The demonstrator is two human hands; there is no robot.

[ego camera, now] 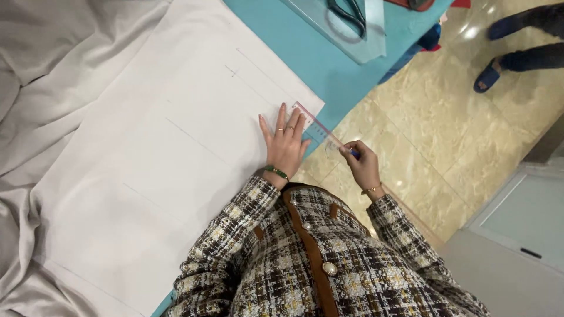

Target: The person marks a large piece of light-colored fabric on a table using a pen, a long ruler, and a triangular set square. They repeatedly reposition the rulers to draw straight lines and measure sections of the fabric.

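Tabletop paper [176,152] bears ruler [314,126] under left hand [286,144], beside right hand [363,164].

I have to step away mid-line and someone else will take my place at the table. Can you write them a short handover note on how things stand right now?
Left hand: flat, fingers spread, pressing the clear ruler onto the white paper sheet at its edge.
Right hand: closed around a blue pen, held by the ruler's near end, off the table edge.
Sheet lies on the turquoise table, with grey cloth to its side. Scissors rest on a larger clear ruler at the far end.
Done: several straight lines and small marks are on the sheet.
Left: no line shows along the ruler's present edge yet.
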